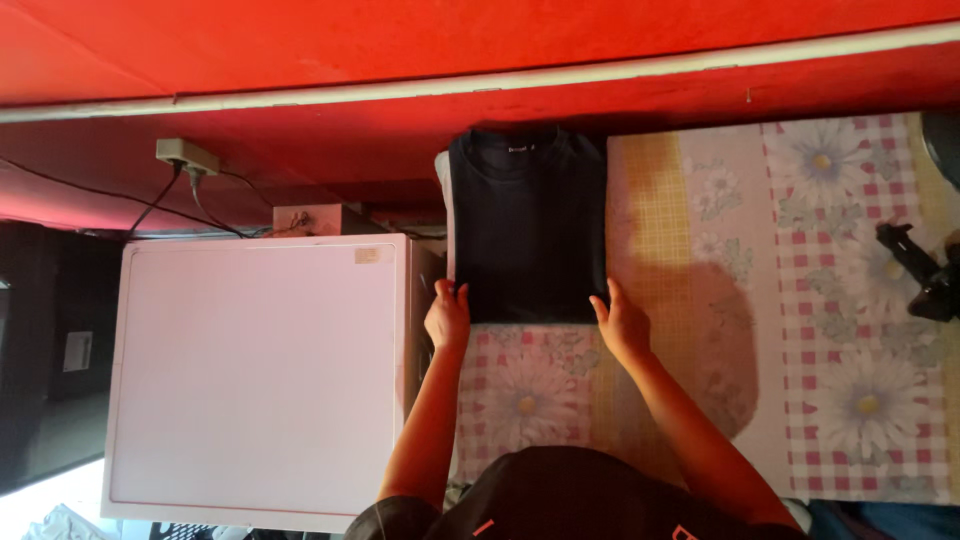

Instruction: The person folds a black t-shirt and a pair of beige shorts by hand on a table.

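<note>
Hands pinch the folded dark shirt's [527, 225] near corners: left hand [447, 317], right hand [622, 322]; keep both edges level.

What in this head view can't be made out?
- Head view: whether the left hand and right hand pinch the folded dark shirt or only press it.
- Dark object at the right: too dim to identify.
- Shirt's collar label: too small.
</note>
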